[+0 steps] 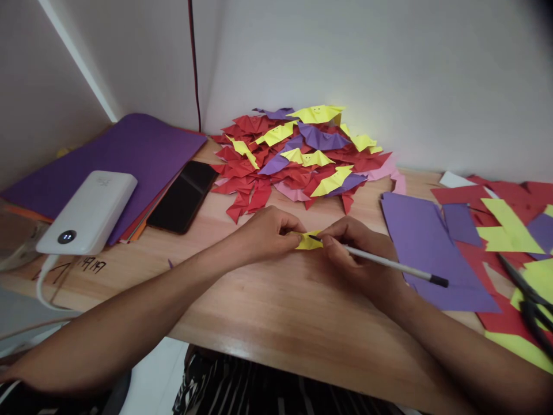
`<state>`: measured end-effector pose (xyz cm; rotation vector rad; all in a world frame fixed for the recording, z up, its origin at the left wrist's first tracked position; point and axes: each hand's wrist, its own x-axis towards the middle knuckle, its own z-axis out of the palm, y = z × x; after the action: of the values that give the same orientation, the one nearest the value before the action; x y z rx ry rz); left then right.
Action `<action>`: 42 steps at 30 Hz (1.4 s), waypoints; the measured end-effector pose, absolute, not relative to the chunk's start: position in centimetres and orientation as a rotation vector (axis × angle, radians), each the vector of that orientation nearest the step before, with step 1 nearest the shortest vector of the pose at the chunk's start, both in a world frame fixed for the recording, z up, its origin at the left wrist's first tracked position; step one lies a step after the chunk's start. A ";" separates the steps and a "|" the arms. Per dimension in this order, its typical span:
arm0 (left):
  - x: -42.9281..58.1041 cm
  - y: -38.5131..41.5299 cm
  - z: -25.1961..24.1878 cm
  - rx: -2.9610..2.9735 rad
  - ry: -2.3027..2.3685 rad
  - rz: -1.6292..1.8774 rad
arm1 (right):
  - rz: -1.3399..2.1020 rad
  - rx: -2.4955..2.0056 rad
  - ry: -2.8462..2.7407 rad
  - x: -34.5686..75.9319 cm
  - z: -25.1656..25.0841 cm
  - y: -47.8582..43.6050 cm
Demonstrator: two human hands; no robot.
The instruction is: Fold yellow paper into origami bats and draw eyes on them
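A small folded piece of yellow paper [309,241] lies at the middle of the wooden table, between my two hands. My left hand [270,233] is closed on its left end. In my right hand [363,251] is a pen [389,260] with a white barrel and a black end cap. The pen's tip touches or nearly touches the yellow paper; I cannot tell which. Just beyond my hands rises a pile of folded paper bats [294,167] in red, yellow, purple and pink. Several yellow ones carry small drawn faces.
At left, a white power bank [88,213] with a cable rests on purple sheets [151,150], beside a black phone [184,197]. Purple paper [432,253] and red and yellow cut pieces [510,225] cover the right side. Scissors [533,302] lie at the right edge.
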<state>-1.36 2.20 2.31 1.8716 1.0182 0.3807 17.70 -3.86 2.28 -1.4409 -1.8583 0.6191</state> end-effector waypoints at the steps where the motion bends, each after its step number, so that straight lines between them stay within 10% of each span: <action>1: -1.4 2.2 2.3 1.867 1.018 0.377 | 0.615 -1.441 -1.862 17.7 2.3 -3.9; 42: -1.3 2.2 2.4 1.887 1.016 0.394 | 0.576 -1.441 -1.915 17.7 2.3 -3.8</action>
<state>-1.30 2.20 2.42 1.8870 1.0164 0.3943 17.73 -3.81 2.27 -1.4412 -1.9148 0.5758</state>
